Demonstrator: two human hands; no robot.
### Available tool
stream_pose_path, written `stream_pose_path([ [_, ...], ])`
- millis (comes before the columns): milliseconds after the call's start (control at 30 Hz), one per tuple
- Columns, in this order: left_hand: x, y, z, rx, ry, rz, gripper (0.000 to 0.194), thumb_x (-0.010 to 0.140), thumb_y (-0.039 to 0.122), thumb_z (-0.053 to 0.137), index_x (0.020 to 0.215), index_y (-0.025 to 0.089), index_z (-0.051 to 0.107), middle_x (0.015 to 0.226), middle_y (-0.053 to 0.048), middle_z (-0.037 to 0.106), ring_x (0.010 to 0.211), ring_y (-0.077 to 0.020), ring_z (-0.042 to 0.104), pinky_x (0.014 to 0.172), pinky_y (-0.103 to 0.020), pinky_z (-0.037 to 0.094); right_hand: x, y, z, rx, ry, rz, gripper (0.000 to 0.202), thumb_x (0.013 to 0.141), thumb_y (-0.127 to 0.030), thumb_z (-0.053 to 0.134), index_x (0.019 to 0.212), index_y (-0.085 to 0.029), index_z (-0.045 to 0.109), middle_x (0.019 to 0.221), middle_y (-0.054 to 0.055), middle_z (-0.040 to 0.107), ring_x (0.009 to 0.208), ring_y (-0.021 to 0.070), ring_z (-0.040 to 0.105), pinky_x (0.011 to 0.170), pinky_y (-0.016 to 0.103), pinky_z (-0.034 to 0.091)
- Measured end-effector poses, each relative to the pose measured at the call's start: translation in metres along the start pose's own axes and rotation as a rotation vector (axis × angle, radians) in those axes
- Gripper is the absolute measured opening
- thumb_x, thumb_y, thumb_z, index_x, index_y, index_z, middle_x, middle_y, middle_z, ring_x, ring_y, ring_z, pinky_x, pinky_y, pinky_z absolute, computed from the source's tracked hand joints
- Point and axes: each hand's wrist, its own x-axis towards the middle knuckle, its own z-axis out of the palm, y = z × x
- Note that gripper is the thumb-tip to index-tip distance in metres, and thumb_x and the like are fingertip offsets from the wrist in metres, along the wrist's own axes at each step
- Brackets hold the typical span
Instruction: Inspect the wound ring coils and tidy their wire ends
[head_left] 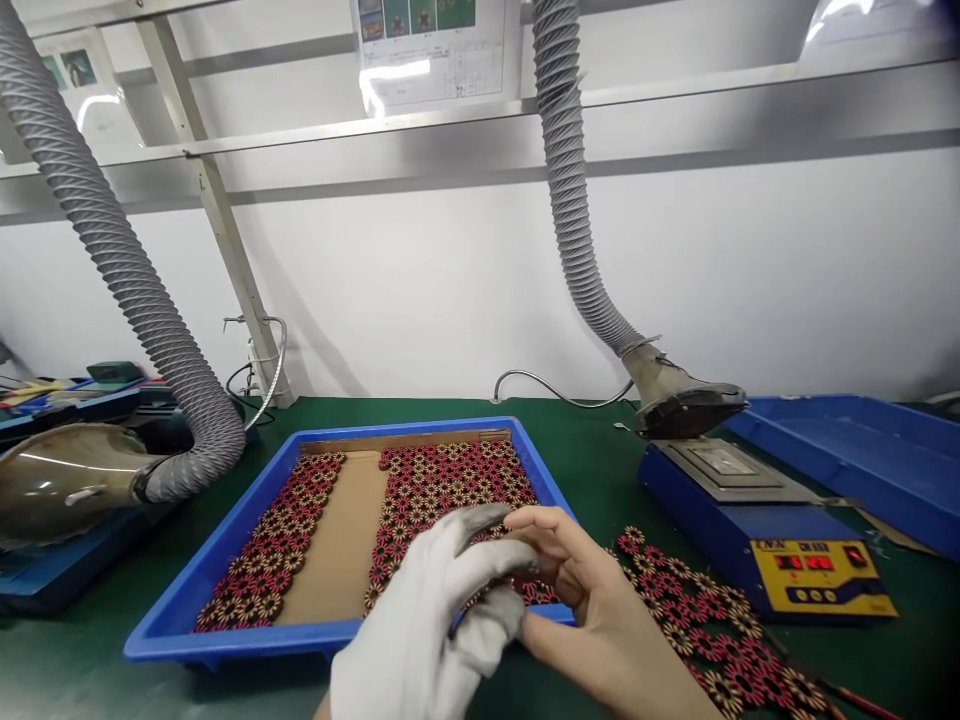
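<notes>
"Gloved left hand (424, 610), one; bare right hand (596, 620), one. Condition?"

"Fingers curled, tips close together; whether anything is pinched between, cannot tell."

"Flower-shaped rings (454, 487), red and tan. Location?"

"Lot one: rows in the blue tray (240, 645), 11 o'clock from the hands. Lot two: loose cluster (705, 643) on the green bench (600, 480), 3 o'clock."

"Equipment?"

"Blue machine (705, 530), yellow-panelled, 2 o'clock."

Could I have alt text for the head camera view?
A gloved left hand and bare right hand hover close together over the near edge of a blue tray of red and tan flower-shaped pieces; at right, a blue device with yellow panel.
</notes>
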Motion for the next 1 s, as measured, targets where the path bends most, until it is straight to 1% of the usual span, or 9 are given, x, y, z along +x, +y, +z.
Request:
stream_pose_path([
  [67, 0.002, -0.003, 0.004, -0.035, -0.008, 0.009, 0.026, 0.090, 0.026, 0.049, 0.103, 0.027, 0.071, 0.119, -0.009, 0.068, 0.117, -0.0266, 0.059, 0.101, -0.034, 0.047, 0.001, 0.002, 0.000, 0.048, -0.037, -0.006, 0.044, 0.071, -0.008, 0.075, 0.109, -0.029, 0.067, 0.108, 0.003, 0.069, 0.097, 0.0203, 0.064, 0.088, 0.033, 0.048],
  [167, 0.002, -0.007, 0.007, -0.183, 0.150, -0.021, 0.022, 0.089, 0.025, 0.051, 0.086, 0.023, 0.072, 0.108, -0.009, 0.071, 0.113, -0.0252, 0.061, 0.098, -0.030, 0.048, 0.005, 0.008, -0.001, 0.252, -0.074, 0.011, 0.035, 0.070, -0.022, 0.084, 0.103, -0.028, 0.071, 0.100, 0.003, 0.070, 0.091, 0.0183, 0.064, 0.079, 0.029, 0.050],
  [367, -0.002, -0.011, 0.001, -0.627, 0.440, -0.125, 0.015, 0.084, 0.024, 0.063, 0.089, 0.029, 0.076, 0.115, -0.001, 0.072, 0.115, -0.0196, 0.062, 0.093, -0.019, 0.050, 0.009, 0.011, -0.004, 0.628, -0.115, 0.117, 0.026, 0.070, -0.029, 0.087, 0.092, -0.023, 0.073, 0.094, 0.001, 0.064, 0.075, 0.0118, 0.064, 0.074, 0.025, 0.054],
  [500, 0.009, -0.009, 0.004, -0.608, 0.254, -0.257, 0.043, 0.064, 0.010, 0.074, 0.104, 0.026, 0.076, 0.111, -0.005, 0.074, 0.107, -0.0245, 0.066, 0.082, -0.022, 0.056, 0.009, 0.014, -0.001, 0.655, -0.116, 0.151, 0.027, 0.071, -0.027, 0.087, 0.094, -0.024, 0.073, 0.093, 0.000, 0.065, 0.076, 0.0119, 0.064, 0.074, 0.024, 0.054],
  [633, 0.020, -0.008, 0.015, -0.662, 0.269, -0.236, 0.015, 0.068, 0.008, 0.070, 0.069, 0.020, 0.077, 0.087, -0.005, 0.074, 0.086, -0.0200, 0.069, 0.068, -0.020, 0.055, 0.009, 0.015, 0.004, 0.597, -0.080, 0.160, 0.031, 0.068, -0.029, 0.088, 0.093, -0.025, 0.071, 0.100, 0.003, 0.068, 0.081, 0.0169, 0.065, 0.077, 0.032, 0.054],
  [733, 0.021, -0.010, 0.024, -0.843, 0.311, -0.255, 0.009, 0.068, 0.011, 0.074, 0.062, 0.018, 0.075, 0.086, -0.006, 0.074, 0.071, -0.0187, 0.068, 0.049, -0.019, 0.051, 0.008, 0.015, 0.007, 0.567, -0.079, 0.144, 0.030, 0.068, -0.031, 0.088, 0.091, -0.025, 0.070, 0.102, 0.006, 0.068, 0.085, 0.0214, 0.065, 0.080, 0.038, 0.053],
  [800, 0.019, -0.012, 0.027, -0.912, 0.383, -0.212, 0.008, 0.068, 0.012, 0.076, 0.063, 0.018, 0.075, 0.084, -0.005, 0.075, 0.074, -0.0197, 0.070, 0.054, -0.020, 0.054, 0.008, 0.015, 0.007, 0.573, -0.098, 0.132, 0.028, 0.068, -0.030, 0.088, 0.090, -0.025, 0.070, 0.100, 0.005, 0.068, 0.086, 0.0214, 0.065, 0.077, 0.035, 0.053],
  [933, 0.015, -0.020, 0.018, -1.023, 0.620, -0.024, 0.006, 0.072, 0.019, 0.078, 0.070, 0.024, 0.075, 0.078, 0.000, 0.074, 0.093, -0.0190, 0.070, 0.085, -0.023, 0.055, 0.009, 0.015, 0.006, 0.614, -0.101, 0.137, 0.026, 0.069, -0.028, 0.087, 0.089, -0.024, 0.071, 0.096, 0.002, 0.066, 0.080, 0.0155, 0.065, 0.071, 0.026, 0.051],
  [1000, 0.014, -0.023, 0.009, -0.956, 0.561, -0.052, 0.015, 0.070, 0.022, 0.081, 0.084, 0.026, 0.077, 0.091, 0.000, 0.075, 0.095, -0.0189, 0.069, 0.085, -0.023, 0.055, 0.010, 0.016, 0.005, 0.644, -0.111, 0.141, 0.027, 0.071, -0.028, 0.086, 0.092, -0.024, 0.070, 0.097, 0.001, 0.066, 0.074, 0.0135, 0.066, 0.069, 0.025, 0.051],
])
